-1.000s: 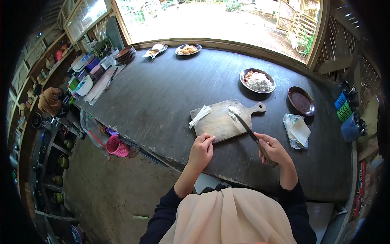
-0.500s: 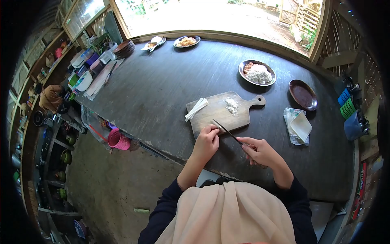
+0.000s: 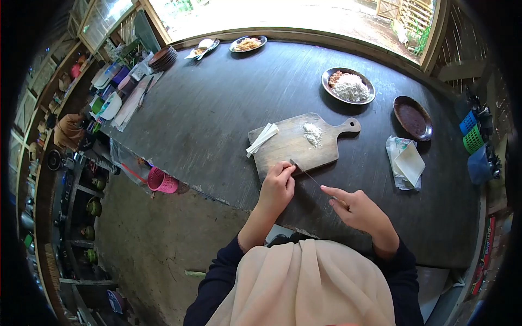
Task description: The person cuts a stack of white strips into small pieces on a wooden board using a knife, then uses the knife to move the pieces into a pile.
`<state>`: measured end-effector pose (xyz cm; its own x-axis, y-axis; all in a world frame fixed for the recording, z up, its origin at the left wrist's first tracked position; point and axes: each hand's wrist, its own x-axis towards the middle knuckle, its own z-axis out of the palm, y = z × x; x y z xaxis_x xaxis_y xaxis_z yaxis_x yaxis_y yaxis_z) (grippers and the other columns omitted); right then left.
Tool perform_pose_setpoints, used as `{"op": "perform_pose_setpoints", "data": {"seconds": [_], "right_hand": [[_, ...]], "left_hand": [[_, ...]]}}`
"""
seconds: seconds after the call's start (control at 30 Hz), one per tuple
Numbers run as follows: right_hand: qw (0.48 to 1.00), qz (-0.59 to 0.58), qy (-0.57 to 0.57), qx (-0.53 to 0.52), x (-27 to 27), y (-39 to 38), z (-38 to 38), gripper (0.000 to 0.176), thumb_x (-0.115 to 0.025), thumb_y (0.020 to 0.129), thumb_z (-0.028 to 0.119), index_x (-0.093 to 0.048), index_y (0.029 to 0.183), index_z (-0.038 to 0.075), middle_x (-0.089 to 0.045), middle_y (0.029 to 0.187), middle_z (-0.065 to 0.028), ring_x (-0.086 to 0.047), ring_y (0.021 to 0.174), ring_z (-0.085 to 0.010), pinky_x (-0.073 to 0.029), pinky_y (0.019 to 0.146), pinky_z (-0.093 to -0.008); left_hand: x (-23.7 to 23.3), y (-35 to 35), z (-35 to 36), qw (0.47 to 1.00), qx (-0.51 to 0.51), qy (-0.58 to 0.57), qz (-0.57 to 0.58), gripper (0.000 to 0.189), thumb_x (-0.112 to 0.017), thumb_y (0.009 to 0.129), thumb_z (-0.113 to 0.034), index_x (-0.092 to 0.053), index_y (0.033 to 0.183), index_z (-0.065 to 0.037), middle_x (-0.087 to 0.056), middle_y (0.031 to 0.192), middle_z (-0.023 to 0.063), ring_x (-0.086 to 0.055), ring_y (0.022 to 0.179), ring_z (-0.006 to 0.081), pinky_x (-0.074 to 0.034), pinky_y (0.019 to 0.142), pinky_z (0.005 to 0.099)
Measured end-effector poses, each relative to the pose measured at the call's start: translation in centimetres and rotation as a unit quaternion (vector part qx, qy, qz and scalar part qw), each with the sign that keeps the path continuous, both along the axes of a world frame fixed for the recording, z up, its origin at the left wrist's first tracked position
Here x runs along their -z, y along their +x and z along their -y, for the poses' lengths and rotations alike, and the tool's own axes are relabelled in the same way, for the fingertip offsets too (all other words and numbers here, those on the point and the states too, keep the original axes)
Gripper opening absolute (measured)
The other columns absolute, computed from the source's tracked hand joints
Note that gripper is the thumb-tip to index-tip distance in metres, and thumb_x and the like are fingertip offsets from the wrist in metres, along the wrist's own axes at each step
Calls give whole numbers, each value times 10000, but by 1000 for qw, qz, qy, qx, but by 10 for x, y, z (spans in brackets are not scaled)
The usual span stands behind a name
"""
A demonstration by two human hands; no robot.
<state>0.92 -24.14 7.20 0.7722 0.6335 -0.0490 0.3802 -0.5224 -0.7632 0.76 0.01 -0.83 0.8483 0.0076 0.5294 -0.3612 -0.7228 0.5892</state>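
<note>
My right hand (image 3: 356, 211) is closed around the handle of a knife (image 3: 309, 176), its thin blade slanting to the near edge of a wooden cutting board (image 3: 293, 149). The blade's tip is beside the fingertips of my left hand (image 3: 278, 185). Those fingers are pinched together at the board's near edge; whatever they hold is hidden beneath them. Several pale, flat strips (image 3: 262, 139) lie across the board's left side. A small heap of white shreds (image 3: 312, 135) sits near the board's handle.
Beyond the board stands a plate of white shreds and reddish food (image 3: 350, 88). At right are a brown dish (image 3: 413, 118) and a wrapper with a pale slab (image 3: 406, 163). Two food plates are by the window; a pink basket (image 3: 163, 181) hangs left. Another person (image 3: 68, 131) is far left.
The knife blade has turned and now shows a thinner side, its tip still by my left fingers. My right hand's fingers have shifted slightly. The whole view has tilted a little.
</note>
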Motion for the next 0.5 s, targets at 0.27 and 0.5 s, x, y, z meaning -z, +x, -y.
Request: {"op": "perform_pose_setpoints", "data": {"seconds": [0.27, 0.5], "right_hand": [[997, 71, -3, -15, 12, -9, -1, 384, -587, 948, 130, -571, 1330, 99, -611, 653, -216, -612, 567, -385, -484, 561, -441], [997, 71, -6, -21, 7, -12, -1, 386, -584, 945, 120, -567, 1328, 72, -607, 644, -215, -606, 556, -383, -482, 554, -438]], "left_hand": [[-2, -1, 0, 1000, -6, 16, 3, 252, -608, 808, 36, -676, 1050, 40, -616, 1064, 125, -599, 982, 314, -492, 878, 387], [1, 0, 0, 1000, -6, 16, 8, 237, -609, 805, 37, -683, 1030, 39, -621, 1063, 121, -605, 970, 313, -498, 868, 386]]}}
